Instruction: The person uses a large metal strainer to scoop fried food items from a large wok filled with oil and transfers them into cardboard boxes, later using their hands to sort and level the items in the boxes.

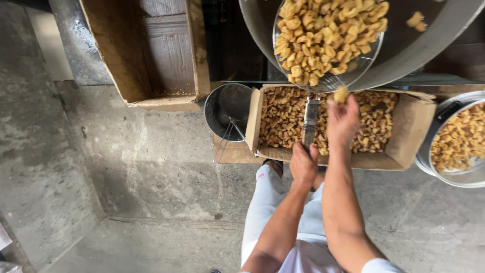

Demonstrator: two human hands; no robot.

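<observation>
The big metal wok [434, 35] stands at the top, and a round wire skimmer [328, 40] leans over it, heaped with golden fried pieces. Such a load is probably top-heavy, so the long handle [310, 119] wants a firm hold low down — the left hand [303, 164] is wrapped tight around it there. The right hand [342, 119] pinches one crisp piece [341, 94], likely light and brittle, above the cardboard box [411, 131].

Open brown carton [411, 131] of fried pieces centre, emptier brown carton [116, 55] upper left
</observation>
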